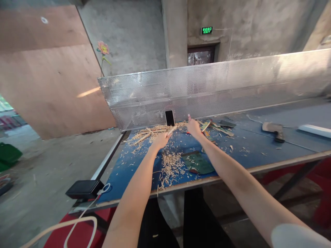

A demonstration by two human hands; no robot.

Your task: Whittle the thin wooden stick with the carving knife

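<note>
My left hand (161, 140) is closed round a thin pale wooden stick (171, 131) that points up and to the right, over the blue tabletop (124, 174). To its right, my right hand (194, 128) is curled with the thumb raised. A bit of red shows beside its fingers, but I cannot make out what it grips. Curled wood shavings (172, 167) lie below and around both hands. Behind the stick, a phone (169, 118) with a dark screen leans against the perforated metal panel (155, 88). Near the front edge lies a dark green cloth-like piece (198, 162) sprinkled with shavings.
Wood strips (141, 138) lie at the left, and coloured scraps (222, 128) at the right. Further right are a cleaver (274, 131) and a white bar (315, 130). A black box (84, 189) with a white cable sits at the table's left corner.
</note>
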